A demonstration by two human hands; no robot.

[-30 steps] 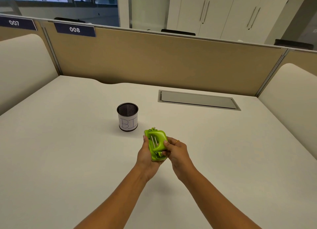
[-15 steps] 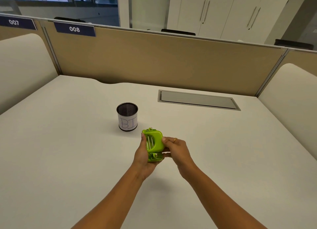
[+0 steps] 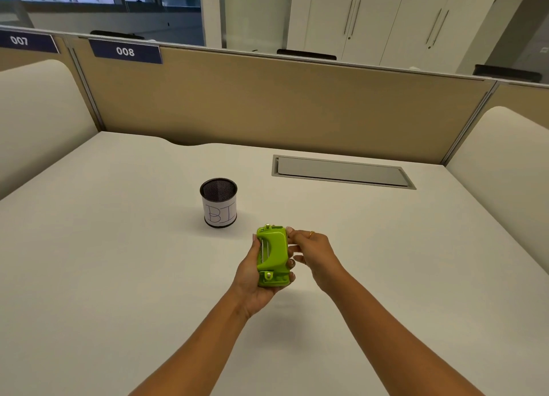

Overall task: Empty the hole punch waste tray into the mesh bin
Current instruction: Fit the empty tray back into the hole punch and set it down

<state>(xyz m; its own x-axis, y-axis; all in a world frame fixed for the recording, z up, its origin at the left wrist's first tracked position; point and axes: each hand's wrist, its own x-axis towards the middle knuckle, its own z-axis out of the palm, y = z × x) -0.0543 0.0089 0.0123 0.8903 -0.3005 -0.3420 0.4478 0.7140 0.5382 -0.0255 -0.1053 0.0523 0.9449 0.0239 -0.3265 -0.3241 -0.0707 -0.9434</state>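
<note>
A bright green hole punch is held above the white desk, stood on end with its handle side facing me. My left hand cradles it from the left and below. My right hand touches its right edge with the fingertips, a ring on one finger. The waste tray side of the punch is turned away and hidden. The black mesh bin, wrapped in white paper lettered "BI", stands on the desk to the upper left of the punch, apart from both hands.
A grey cable hatch is set into the white desk at the back right. Tan partition panels close the far side, with cream side screens left and right.
The punch has turned more upright in my hands. My right hand has slid from its lower part up to its right edge.
</note>
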